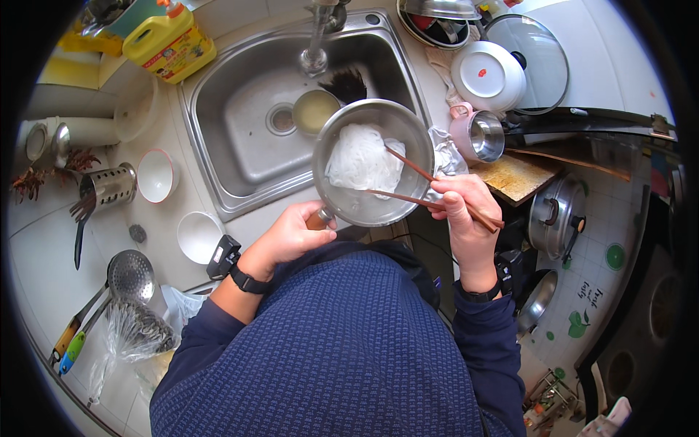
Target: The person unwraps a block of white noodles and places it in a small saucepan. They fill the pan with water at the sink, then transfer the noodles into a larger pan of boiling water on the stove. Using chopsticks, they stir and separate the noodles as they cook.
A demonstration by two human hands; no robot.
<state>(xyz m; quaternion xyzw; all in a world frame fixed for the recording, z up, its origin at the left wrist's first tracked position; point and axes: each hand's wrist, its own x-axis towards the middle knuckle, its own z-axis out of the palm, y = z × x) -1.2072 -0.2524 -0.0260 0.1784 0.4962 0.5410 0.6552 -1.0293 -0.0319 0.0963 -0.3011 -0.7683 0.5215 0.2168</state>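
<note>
My left hand (293, 234) is closed round the short wooden handle of a metal saucepan (416, 146), held over the front right edge of the sink. Inside the pan lies a soft white clump (362, 159) that looks like noodles. Two brown chopsticks (409, 198) are gripped in my right hand (472, 222). They are spread apart, and their tips touch the right side and lower part of the clump.
Behind the pan, the steel sink (237, 102) holds a small bowl of cloudy liquid (314, 111) and a dark brush (345, 85) beneath the faucet (314, 58). White bowls (199, 237) stand at left. A pink-sided cup (477, 136) and glass lid (542, 62) sit at right.
</note>
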